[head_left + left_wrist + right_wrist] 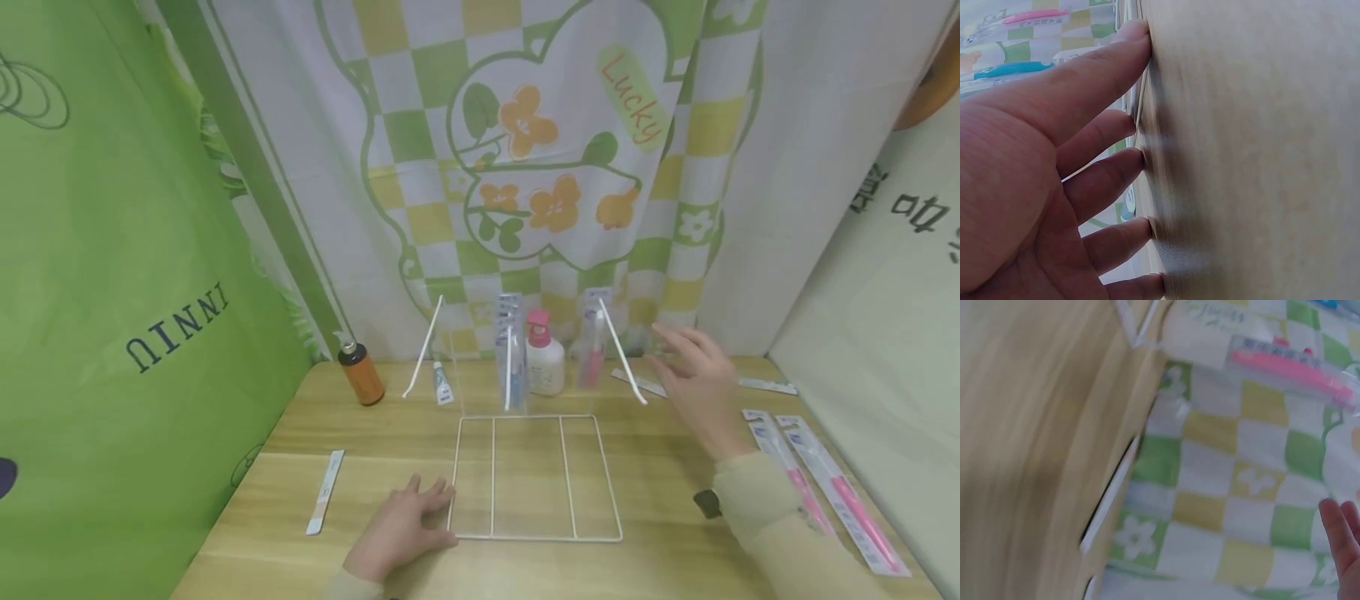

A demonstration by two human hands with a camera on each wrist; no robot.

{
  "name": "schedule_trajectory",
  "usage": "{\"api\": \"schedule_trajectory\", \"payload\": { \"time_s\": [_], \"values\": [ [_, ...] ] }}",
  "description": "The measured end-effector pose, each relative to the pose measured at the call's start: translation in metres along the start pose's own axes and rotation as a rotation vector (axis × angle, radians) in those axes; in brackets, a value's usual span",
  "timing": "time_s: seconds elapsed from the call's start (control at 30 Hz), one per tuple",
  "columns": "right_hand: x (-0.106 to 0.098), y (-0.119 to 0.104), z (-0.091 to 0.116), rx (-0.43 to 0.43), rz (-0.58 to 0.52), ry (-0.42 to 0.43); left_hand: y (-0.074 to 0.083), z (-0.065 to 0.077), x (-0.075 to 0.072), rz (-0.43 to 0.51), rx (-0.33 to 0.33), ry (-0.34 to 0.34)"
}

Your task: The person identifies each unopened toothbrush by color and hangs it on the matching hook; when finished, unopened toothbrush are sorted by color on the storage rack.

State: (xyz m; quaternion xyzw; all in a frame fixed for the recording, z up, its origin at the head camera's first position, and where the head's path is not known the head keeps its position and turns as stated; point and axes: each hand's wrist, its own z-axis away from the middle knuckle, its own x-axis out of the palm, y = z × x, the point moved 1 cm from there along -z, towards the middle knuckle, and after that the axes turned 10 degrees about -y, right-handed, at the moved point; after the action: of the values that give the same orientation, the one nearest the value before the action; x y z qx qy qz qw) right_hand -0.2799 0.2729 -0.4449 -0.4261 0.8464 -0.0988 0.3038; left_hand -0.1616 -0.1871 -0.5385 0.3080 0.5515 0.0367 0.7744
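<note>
A white wire rack (536,540) stands mid-table with three long hooks. Packaged blue toothbrushes (516,368) hang from its middle hook, and a packaged pink toothbrush (592,367) from the right one. At the base's front left corner, my left hand (401,527) rests with fingers spread; in the left wrist view its fingertips press on the tabletop, the thumb by the wire. My right hand (697,385) hovers to the right of the right hook, fingers extended and holding nothing. Two packaged pink toothbrushes (843,487) lie on the table beside the right forearm.
A white bottle with a pink pump (546,368) stands behind the rack. Back left are an amber pump bottle (362,375) and a small tube (442,385). Slim flat packets lie at left (326,492) and back right (768,386). A checkered curtain (420,133) hangs behind the table.
</note>
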Motion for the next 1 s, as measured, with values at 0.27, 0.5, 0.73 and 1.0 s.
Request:
{"api": "schedule_trajectory", "payload": {
  "time_s": [0.27,0.5,0.73,1.0],
  "values": [
    [-0.057,0.039,0.029,0.322,0.065,-0.337,0.0,0.003,0.003,-0.009,-0.004,-0.001],
    [-0.1,0.076,0.049,0.472,0.103,-0.579,0.002,0.001,0.001,0.002,0.005,0.008],
    [-0.133,0.108,0.071,0.548,0.241,-0.803,0.004,-0.005,0.001,-0.003,0.017,-0.004],
    [-0.132,0.123,0.085,0.65,0.201,-0.859,0.004,-0.001,-0.001,-0.01,0.008,-0.006]
  ]
}}
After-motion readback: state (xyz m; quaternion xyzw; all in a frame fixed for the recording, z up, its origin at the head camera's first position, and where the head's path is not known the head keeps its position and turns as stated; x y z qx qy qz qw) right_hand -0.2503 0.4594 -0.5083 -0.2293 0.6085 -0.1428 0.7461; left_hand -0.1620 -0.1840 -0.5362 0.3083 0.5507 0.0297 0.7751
